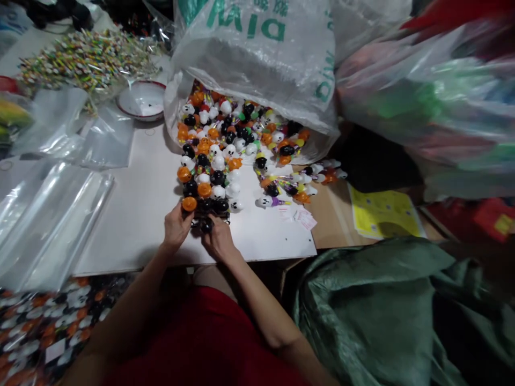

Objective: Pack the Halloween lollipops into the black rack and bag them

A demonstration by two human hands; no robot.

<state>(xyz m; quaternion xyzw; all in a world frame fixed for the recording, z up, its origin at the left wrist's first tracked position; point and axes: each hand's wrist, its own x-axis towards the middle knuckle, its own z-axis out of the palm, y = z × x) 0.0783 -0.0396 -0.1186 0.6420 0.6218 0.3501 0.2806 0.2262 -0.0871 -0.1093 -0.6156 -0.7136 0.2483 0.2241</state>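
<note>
Left hand (176, 229) and right hand (219, 237) both at near end of packed rows of Halloween figures (204, 190); rows run straight away from the hands, up to the open mouth of the white woven sack (257, 59). Left: fingers curled, touching orange pumpkin head (189, 203) at near-left corner; pinch or just a push, can't tell. Right: fingers bent in against black head (207, 225) at near edge, which sits between the two hands; grip hidden, can't tell. Hands near each other, not touching. White skull head (236, 205) just beyond right hand, at right-hand edge of rows. Loose figures (302, 197) farther right, apart from both hands, on white board (257, 241) and brown tabletop (332, 214). Clear plastic bags (52, 220) well left of left hand. Enamel bowl (142, 101) beyond, left of sack.
</note>
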